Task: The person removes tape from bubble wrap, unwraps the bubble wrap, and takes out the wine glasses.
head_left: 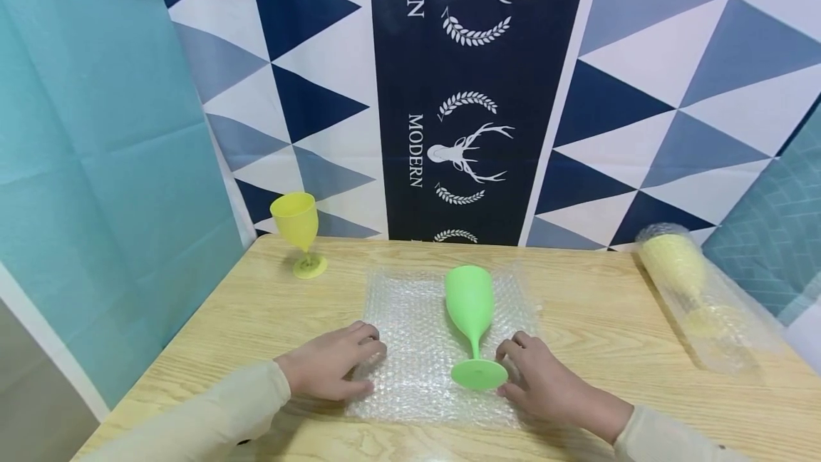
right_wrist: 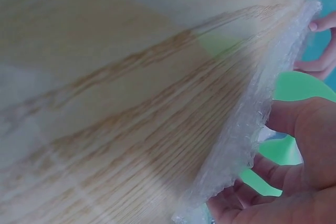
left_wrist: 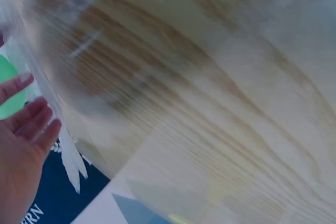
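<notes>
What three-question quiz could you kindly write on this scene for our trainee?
1. How is the green goblet placed on the bubble wrap? A) upright B) on its side C) upside down
2. True or false: the right hand is nearer the green goblet than the left hand is.
3. Fill the gap: the unwrapped goblet standing at the far left of the table is ____ in colour.
Key: 1. B; 2. true; 3. yellow.

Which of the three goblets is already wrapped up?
The yellow goblet at far right: bubble wrap encloses it. The other yellow goblet stands bare at far left; the green goblet lies unwrapped on a spread sheet.
</notes>
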The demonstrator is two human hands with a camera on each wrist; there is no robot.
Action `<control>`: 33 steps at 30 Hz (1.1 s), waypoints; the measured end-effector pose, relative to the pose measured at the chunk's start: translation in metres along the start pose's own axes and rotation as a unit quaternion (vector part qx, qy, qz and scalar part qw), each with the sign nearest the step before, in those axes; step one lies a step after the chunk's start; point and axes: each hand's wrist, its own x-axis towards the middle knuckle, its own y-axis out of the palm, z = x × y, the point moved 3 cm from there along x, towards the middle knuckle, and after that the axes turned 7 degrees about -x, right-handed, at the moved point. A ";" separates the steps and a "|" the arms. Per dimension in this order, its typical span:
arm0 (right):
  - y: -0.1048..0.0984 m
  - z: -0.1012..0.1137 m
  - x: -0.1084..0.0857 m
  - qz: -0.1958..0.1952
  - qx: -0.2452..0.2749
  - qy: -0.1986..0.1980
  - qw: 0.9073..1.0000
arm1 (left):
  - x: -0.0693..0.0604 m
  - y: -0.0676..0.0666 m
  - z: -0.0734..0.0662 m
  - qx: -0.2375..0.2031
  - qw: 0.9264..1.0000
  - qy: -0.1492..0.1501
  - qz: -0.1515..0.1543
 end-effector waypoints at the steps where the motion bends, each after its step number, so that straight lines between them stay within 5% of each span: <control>1: 0.000 0.000 0.000 0.002 -0.001 0.000 1.000 | -0.001 -0.001 0.001 0.000 1.000 0.004 0.003; 18: -0.002 0.001 0.001 0.006 -0.003 0.002 1.000 | -0.009 -0.022 0.009 0.092 0.995 0.036 -0.017; 25: -0.001 0.001 0.001 0.004 -0.001 0.003 1.000 | 0.001 -0.030 0.007 0.123 0.989 0.063 -0.050; 33: 0.001 0.001 0.000 -0.012 0.000 0.000 1.000 | 0.017 -0.036 0.000 0.172 0.980 0.081 -0.051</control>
